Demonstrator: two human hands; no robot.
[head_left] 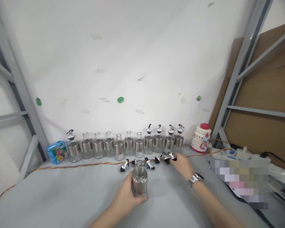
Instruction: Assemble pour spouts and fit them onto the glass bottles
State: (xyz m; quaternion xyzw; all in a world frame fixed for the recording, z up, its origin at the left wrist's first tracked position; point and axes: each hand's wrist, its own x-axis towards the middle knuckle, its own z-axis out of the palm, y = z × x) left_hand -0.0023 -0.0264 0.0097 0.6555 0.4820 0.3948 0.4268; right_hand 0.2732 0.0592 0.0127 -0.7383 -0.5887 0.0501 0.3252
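Note:
My left hand [126, 193] is wrapped around a glass oil bottle [140, 182] with a metal band and an uncovered neck. It stands upright at the front middle, in front of the row. Farther right, my right hand [183, 166], with a watch on its wrist, has its fingertips closed on a silver and black pourer stopper [171, 155]. Its grip is partly hidden. Several more stoppers, such as this one [124, 165], lie on the table between the held bottle and the row.
Several similar bottles [119, 150] line the wall, some with stoppers on top. A blue box [57, 152] sits at the left end, a cream and red jar [201, 138] at the right. Twisted wire [85, 165] crosses the grey table [68, 193]. A blurred-out item [242, 183] lies right.

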